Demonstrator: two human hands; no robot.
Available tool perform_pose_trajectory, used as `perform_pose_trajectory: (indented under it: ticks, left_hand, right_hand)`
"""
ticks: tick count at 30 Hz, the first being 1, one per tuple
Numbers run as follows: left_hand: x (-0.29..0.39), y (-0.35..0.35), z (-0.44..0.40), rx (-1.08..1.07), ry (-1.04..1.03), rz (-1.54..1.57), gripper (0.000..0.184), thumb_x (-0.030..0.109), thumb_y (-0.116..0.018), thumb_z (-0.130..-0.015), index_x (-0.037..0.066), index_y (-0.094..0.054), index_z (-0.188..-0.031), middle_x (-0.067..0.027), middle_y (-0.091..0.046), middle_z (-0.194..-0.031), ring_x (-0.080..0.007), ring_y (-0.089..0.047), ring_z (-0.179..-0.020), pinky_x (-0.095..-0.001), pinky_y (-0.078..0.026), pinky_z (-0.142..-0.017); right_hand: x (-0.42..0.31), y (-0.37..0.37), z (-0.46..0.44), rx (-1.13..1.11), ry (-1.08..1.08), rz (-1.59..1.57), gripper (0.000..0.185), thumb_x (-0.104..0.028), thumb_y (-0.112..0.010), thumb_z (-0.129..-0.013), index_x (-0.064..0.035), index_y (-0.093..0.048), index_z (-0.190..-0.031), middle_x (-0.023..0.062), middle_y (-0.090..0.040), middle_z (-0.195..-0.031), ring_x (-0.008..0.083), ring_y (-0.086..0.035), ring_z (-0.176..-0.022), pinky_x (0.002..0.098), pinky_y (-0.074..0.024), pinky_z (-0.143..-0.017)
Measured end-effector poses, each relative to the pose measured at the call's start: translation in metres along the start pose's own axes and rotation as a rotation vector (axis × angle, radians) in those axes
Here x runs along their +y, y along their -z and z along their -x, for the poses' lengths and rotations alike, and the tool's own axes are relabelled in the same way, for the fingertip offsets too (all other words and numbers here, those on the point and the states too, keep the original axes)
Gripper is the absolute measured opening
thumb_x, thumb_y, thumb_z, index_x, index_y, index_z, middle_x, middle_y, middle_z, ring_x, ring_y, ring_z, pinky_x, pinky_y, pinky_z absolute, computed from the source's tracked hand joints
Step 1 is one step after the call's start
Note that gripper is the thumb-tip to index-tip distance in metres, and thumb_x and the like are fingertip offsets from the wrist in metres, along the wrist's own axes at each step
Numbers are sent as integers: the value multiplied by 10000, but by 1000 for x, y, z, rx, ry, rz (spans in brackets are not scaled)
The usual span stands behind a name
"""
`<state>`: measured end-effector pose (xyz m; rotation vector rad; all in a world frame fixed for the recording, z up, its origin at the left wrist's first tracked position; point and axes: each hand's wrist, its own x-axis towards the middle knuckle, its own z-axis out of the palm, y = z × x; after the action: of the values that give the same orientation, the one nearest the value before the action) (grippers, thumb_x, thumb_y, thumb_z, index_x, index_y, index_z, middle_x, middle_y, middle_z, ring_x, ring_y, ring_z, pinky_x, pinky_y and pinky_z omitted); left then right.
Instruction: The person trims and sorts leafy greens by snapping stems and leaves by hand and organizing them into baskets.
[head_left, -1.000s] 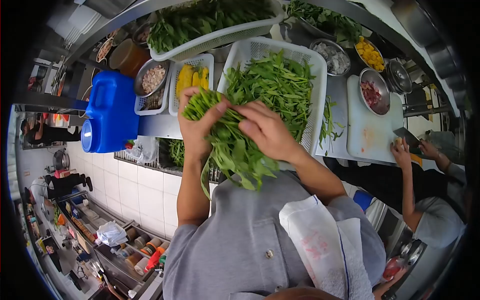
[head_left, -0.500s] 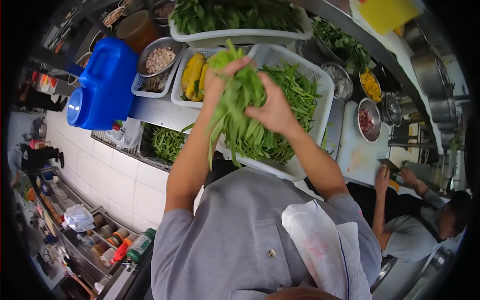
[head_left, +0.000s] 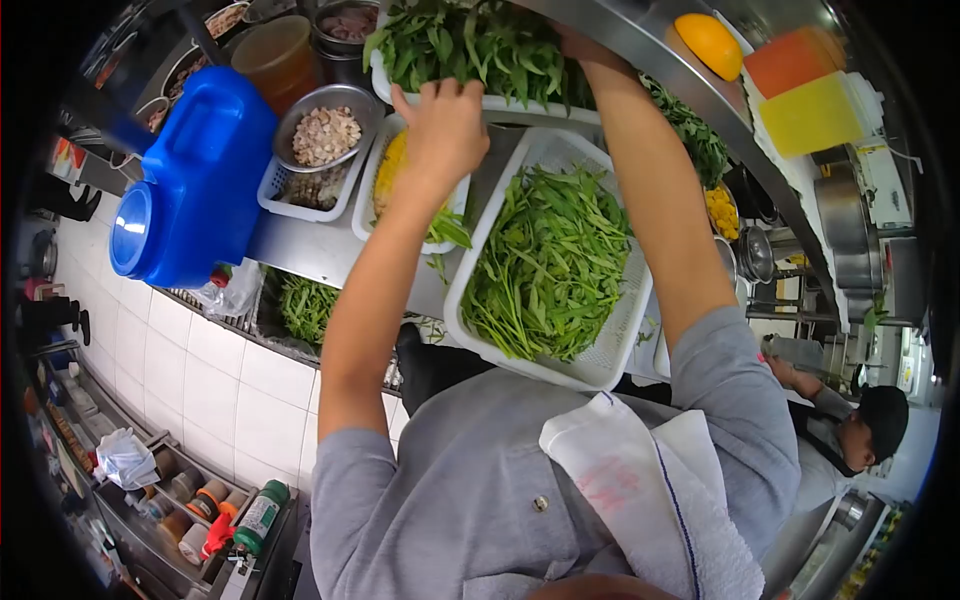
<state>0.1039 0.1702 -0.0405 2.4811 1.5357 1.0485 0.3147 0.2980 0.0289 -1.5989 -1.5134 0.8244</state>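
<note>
My left hand (head_left: 445, 130) is at the front rim of the far white basket (head_left: 530, 107), its fingers curled over that rim. Long leafy greens (head_left: 475, 50) fill this basket. My right hand (head_left: 580, 45) reaches to the basket's right end, where leaves and the shelf edge hide its fingers. Closer to my body stands a second white basket (head_left: 625, 320), with a loose pile of cut green stems and leaves (head_left: 545, 260) in it. Below my left hand, a small white basket (head_left: 362, 215) holds yellow corn (head_left: 390, 170) and a few green leaves.
On the left stand a blue plastic jug (head_left: 215, 170) and a metal bowl of chopped pale pieces (head_left: 325, 135). A metal shelf edge (head_left: 640, 50) overhangs my right arm. A co-worker (head_left: 865, 430) is at the right. More greens (head_left: 308, 308) lie in a crate below the counter.
Both hands have let go of the bunch of greens over the near basket and moved forward to the far basket. The bunch now lies in the near basket.
</note>
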Motion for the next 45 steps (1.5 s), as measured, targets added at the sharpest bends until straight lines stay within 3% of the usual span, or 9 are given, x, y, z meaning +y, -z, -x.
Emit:
perform_pose_trajectory:
  ticks: [6, 10, 16, 20, 24, 27, 34, 39, 45]
  left_hand:
    - [-5, -4, 2, 4, -63, 51, 349, 10, -584, -722, 106, -646, -1051, -69, -611, -1034, -286, -550, -1065, -690, -222, -1005]
    - [-19, -31, 8, 102, -124, 40, 332, 87, -647, -684, 119, -662, -1014, -80, -620, -1026, -301, -553, -1079, -702, -338, -870]
    - [-4, -23, 7, 101, -10, 106, 320, 134, -713, -634, 108, -689, -953, -88, -586, -1001, -310, -490, -1127, -701, -139, -1095]
    - [3, 0, 19, 232, -48, 114, 309, 120, -714, -626, 63, -683, -928, -138, -568, -1020, -316, -478, -1138, -686, -138, -1100]
    - [19, 23, 50, 335, -61, 134, 273, 125, -708, -648, 69, -671, -913, -129, -561, -1017, -307, -504, -1084, -591, -278, -1024]
    - [37, 20, 84, 170, 3, 309, 266, 133, -701, -667, 70, -655, -921, -118, -558, -987, -295, -511, -1055, -514, -327, -972]
    - [44, -4, 164, -46, -152, 385, 255, 167, -646, -626, 33, -642, -843, -158, -578, -851, -345, -579, -884, -456, -483, -782]
    - [39, 19, 188, -103, -60, 400, 247, 25, -678, -745, 8, -655, -990, -172, -631, -981, -384, -588, -947, -452, -468, -856]
    - [53, 20, 192, -212, -48, 270, 298, 41, -693, -744, 50, -654, -1039, -120, -593, -1082, -349, -532, -1043, -454, -430, -886]
  right_hand:
    - [52, -88, -63, 56, 261, 782, 491, -265, -598, -893, -4, -523, -1302, 147, -621, -1200, 249, -612, -1059, 362, -483, -888]
    - [84, -70, -70, -87, 401, 800, 491, -299, -597, -904, 9, -536, -1282, 180, -603, -1232, 286, -586, -1114, 384, -455, -930]
    - [105, -10, -139, -132, 461, 518, 566, -404, -511, -963, 13, -489, -1346, 211, -498, -1380, 301, -472, -1279, 367, -347, -1041]
    - [79, 18, -71, -188, 463, 381, 571, -397, -437, -1004, -20, -402, -1432, 145, -417, -1472, 251, -370, -1374, 335, -246, -1122]
    - [31, 21, 101, 301, 468, 668, 446, -311, -508, -990, 9, -534, -1299, 193, -573, -1261, 269, -556, -1148, 340, -413, -965]
    - [87, 27, 176, 108, 563, 369, 326, -142, -633, -920, 23, -577, -1196, 131, -588, -999, 191, -569, -828, 286, -487, -711]
    - [154, -38, 345, -752, 267, 922, 783, -411, -719, -783, -32, -431, -1405, 339, -260, -1476, 477, -225, -1389, 513, -209, -1140]
    - [117, -1, 363, -792, 330, 630, 404, -176, -754, -730, -19, -647, -1087, 193, -504, -1264, 395, -464, -1171, 453, -407, -986]
    - [104, 60, 354, -654, 169, 541, 497, -118, -760, -713, -27, -605, -1176, 156, -548, -1232, 357, -539, -1123, 440, -431, -966]
